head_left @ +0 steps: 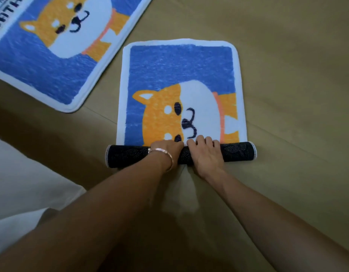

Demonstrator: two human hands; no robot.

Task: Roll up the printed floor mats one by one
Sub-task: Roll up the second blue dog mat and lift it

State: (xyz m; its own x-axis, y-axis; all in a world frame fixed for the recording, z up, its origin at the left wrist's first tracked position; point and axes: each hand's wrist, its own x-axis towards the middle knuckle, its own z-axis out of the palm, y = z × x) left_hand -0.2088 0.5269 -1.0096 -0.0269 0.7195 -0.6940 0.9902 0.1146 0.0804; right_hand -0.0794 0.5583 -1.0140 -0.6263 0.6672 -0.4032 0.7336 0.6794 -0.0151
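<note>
A blue floor mat [179,75] printed with an orange and white dog lies in front of me, its white-bordered far end flat. Its near end is wound into a dark, dotted roll [126,155] lying across the mat. My left hand [166,148], a bangle on its wrist, and my right hand [206,152] lie side by side on the middle of the roll, fingers curled over its far side. A second, larger mat [52,61] with the same dog print lies flat at the upper left.
Both mats lie on a tan sheet [287,95] with creases; it bunches up just below the roll between my wrists. A pale cloth [22,183] covers the left edge near my left arm.
</note>
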